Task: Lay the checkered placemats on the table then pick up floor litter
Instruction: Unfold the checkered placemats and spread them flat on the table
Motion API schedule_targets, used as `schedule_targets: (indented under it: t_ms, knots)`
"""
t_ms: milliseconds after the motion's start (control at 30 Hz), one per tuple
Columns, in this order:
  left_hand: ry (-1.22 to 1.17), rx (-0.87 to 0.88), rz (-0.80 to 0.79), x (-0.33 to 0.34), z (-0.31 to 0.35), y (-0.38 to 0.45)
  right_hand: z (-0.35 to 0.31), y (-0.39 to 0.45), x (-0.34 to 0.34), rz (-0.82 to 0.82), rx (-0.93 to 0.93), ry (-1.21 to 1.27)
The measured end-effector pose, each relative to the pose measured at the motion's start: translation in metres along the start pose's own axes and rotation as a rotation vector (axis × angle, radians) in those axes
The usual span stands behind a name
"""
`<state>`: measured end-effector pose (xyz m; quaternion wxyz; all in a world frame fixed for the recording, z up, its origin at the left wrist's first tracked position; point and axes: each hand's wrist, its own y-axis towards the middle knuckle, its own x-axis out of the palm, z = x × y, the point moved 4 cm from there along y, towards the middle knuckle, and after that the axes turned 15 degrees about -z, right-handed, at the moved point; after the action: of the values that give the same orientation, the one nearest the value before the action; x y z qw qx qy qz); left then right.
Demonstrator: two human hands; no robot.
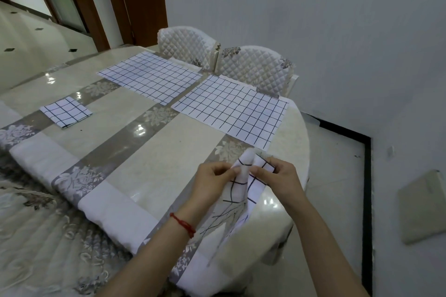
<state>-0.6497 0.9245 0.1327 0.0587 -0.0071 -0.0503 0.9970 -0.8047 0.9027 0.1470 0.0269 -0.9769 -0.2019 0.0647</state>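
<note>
Two white checkered placemats lie flat on the far side of the table [144, 161], one at the back [149, 77] and one to its right [231, 108]. A folded placemat [65, 111] rests at the left. Near the table's front right edge, both hands hold a third, partly folded checkered placemat [241, 190] that hangs down in folds. My left hand [212, 181] pinches its upper left edge. My right hand [280, 176] pinches its upper right corner. A red cord circles my left wrist.
Two quilted white chairs [188, 46] [255, 67] stand behind the table against the grey wall. A beige square cushion [422, 207] lies on the floor at the right. Tiled floor with a black border runs along the right side.
</note>
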Motion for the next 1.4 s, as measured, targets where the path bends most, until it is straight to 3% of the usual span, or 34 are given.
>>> schedule_targets:
  t_ms: [267, 433, 667, 833, 1033, 1400]
  knots:
    - [-0.05, -0.021, 0.291, -0.072, -0.002, 0.005, 0.013, -0.014, -0.061, 0.277, 0.071, -0.166]
    - [-0.019, 0.025, 0.229, -0.082, 0.008, 0.004, 0.006, -0.012, -0.061, 0.419, 0.102, -0.523]
    - [0.069, 0.048, -0.007, -0.044, 0.021, 0.0, -0.033, 0.013, 0.005, 0.112, -0.177, -0.536]
    - [0.169, 0.041, -0.119, -0.036, 0.028, -0.006, -0.045, 0.026, 0.024, -0.028, -0.162, -0.396]
    - [0.088, 0.014, -0.132, -0.039, 0.026, -0.013, -0.047, 0.024, 0.026, -0.02, -0.187, -0.239]
    - [-0.088, -0.055, -0.034, -0.024, 0.02, -0.032, -0.041, 0.006, 0.031, -0.036, -0.311, -0.363]
